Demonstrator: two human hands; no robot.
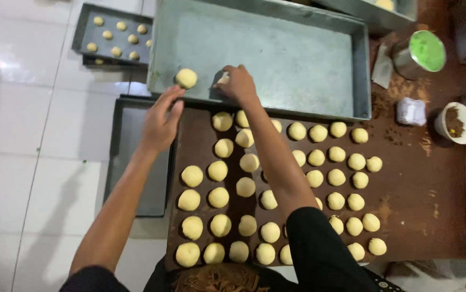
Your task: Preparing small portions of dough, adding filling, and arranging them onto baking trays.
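A person's left hand [160, 121], fingers spread open, sits just beside a dough ball [186, 78] at the near-left corner of a large metal tray [298, 54] while the right hand [238, 84] pinches another; placing balls evenly apart would serve best.

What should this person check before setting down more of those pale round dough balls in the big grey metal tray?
1. Big grey metal tray has bare floor: ok.
2. Pale round dough ball sits inside the tray's near left corner: ok.
3. Left hand free of dough: ok.
4. Right hand grips dough: cannot tell, mostly hidden.
5. Brown board holds rows of dough balls: ok.
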